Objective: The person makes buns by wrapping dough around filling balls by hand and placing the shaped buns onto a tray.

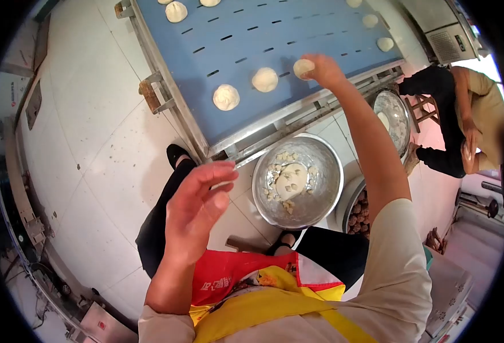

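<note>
My right hand point(325, 72) reaches over the blue slotted tray point(246, 43), its fingers on the edge of a pale round filled dough bun point(303, 68). Whether the bun rests on the tray or hangs just above it, I cannot tell. Left of it on the tray sit a smooth bun point(265, 79) and a bun with a pleated top point(226, 97). My left hand point(197, 206) hovers in front of my body, fingers stretched and thumb apart, with nothing in it. Below the tray's near edge stands a steel bowl point(326, 197) holding a lump of dough point(292, 180) and small dough pieces.
More buns lie along the tray's far left and right side point(385, 44). At the right are a bowl of brown filling balls point(358, 220) and another metal bowl point(398, 114) with dough. A co-worker point(475, 108) sits beyond, hands together. White floor tiles point(103, 188) stretch left.
</note>
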The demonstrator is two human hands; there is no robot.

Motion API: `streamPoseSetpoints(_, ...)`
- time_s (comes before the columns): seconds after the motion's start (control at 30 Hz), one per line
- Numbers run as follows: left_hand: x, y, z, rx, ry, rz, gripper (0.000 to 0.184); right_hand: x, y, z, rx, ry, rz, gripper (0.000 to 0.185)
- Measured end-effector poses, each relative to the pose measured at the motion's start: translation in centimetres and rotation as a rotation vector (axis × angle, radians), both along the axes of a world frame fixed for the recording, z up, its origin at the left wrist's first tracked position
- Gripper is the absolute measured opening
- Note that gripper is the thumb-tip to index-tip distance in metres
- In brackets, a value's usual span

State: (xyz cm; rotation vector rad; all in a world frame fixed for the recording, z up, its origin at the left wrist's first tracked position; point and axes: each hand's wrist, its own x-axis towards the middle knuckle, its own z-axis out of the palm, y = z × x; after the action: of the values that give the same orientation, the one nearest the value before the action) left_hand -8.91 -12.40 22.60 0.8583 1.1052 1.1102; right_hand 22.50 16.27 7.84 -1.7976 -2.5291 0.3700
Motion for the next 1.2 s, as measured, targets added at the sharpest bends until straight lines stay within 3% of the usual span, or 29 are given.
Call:
streamPoseSetpoints(0.17,-0.6,0.5,0.0,-0.049,-0.037,-0.094,0.034,0.4,2.7,-3.3,0.052,-0.007,0.113,0.047)
streamPoseSetpoints(0.47,-0.2,1.1,0.0,-0.060,0.037,-0.153,0.032,0.8,4.7,-2.3,-0.118,-0.039,0.426,0.051)
streamPoseSetpoints(0.57,-0.1,1.2,0.0,-0.033,0.085,-0.160,0.030,1.2,5.3,-4.0,-0.062,-0.093,0.465,0.050)
streamPoseSetpoints(0.77,-0.2,1.3,-0.2,-0.039,0.080,-0.165,0.030,0.4,5.2,-4.5,-0.077,-0.334,0.461,0.052)
streamPoseSetpoints(0.87,-0.3,1.3,-0.2,-0.034,0.104,-0.169,0.030,-2.0,3.2,-0.1,-0.129,-0.423,0.380,0.057)
streamPoseSetpoints(0.97,-0.2,1.0,-0.4,-0.033,0.099,-0.183,0.030,-3.5,2.2,0.5,-0.088,-0.327,-0.024,0.065)
streamPoseSetpoints(1.07,-0.1,1.0,-0.3,-0.033,0.106,-0.205,0.030,-3.5,4.0,-2.1,-0.216,-0.401,0.008,0.063)
streamPoseSetpoints(1.2,-0.3,1.0,-0.1,-0.056,0.144,-0.224,0.029,-2.4,3.6,-4.0,-0.120,-0.265,0.036,0.057)
